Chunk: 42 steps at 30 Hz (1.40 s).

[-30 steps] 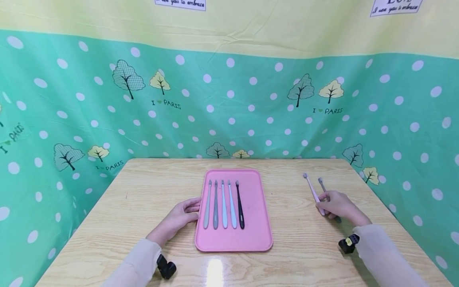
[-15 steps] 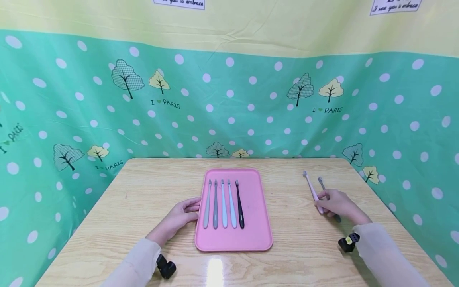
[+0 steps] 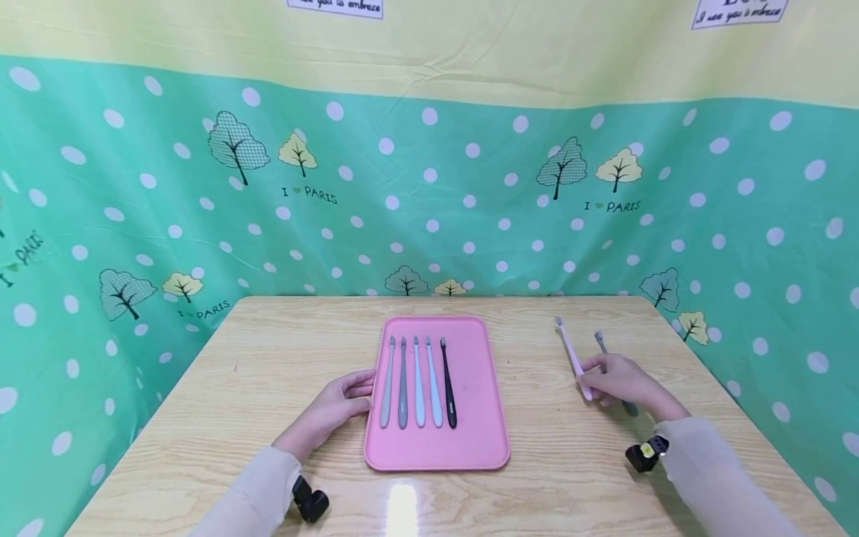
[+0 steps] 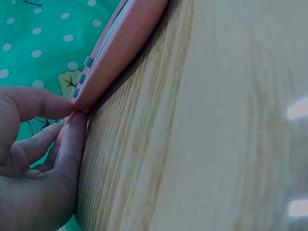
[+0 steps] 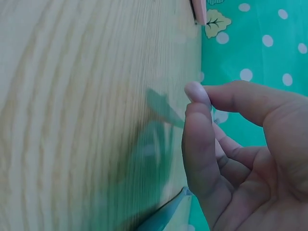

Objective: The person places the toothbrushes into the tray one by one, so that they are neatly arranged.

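Observation:
On the wooden table lies a pink tray, holding a row of several toothbrushes: grey ones, light blue ones and, at the right of the row, a black toothbrush. My left hand pinches the tray's left rim between thumb and finger. Off to the right, my right hand pinches a pale pink toothbrush near its handle end, head pointing away; the rounded handle end pokes out between thumb and finger in the right wrist view. A grey toothbrush lies partly hidden behind that hand.
A green polka-dot cloth hangs behind the table and along its sides. Table surface lies between the tray and my right hand. Black wrist cameras sit on both sleeves.
My right hand has shifted slightly left with the pink toothbrush, away from the grey one lying on the table. The left hand and tray have stayed in place.

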Each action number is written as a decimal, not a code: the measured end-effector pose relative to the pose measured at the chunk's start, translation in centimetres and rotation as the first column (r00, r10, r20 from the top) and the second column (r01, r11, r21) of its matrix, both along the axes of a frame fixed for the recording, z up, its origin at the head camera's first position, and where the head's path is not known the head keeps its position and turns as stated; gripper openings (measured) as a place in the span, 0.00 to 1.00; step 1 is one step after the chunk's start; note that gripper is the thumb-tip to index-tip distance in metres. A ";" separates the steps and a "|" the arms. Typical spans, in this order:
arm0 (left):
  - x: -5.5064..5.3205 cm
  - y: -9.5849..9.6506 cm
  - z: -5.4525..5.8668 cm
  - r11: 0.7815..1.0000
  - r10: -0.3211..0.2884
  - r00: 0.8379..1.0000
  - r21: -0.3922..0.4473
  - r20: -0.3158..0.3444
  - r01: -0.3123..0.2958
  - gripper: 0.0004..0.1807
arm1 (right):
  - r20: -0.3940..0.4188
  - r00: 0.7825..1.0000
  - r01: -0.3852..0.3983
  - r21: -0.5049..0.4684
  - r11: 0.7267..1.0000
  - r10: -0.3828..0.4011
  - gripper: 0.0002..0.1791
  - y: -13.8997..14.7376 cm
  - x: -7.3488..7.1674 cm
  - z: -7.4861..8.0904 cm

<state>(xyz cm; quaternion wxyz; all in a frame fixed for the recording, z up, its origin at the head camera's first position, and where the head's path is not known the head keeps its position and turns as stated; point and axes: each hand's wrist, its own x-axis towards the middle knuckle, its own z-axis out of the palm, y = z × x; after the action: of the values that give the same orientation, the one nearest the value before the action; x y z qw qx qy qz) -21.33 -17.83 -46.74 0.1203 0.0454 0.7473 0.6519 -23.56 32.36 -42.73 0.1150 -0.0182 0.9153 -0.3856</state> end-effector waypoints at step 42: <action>0.1 0.0 0.1 1.000 -0.004 1.000 -0.010 0.003 0.004 0.36 | 0.070 0.973 -0.190 -0.312 0.931 0.221 0.26 -6.6 0.1 0.0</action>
<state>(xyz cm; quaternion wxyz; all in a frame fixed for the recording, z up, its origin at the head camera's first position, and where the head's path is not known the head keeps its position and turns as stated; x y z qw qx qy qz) -21.24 -17.84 -46.62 0.1229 0.0454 0.7503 0.6479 -23.43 25.79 -42.70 0.1979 -0.1114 0.8311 -0.5077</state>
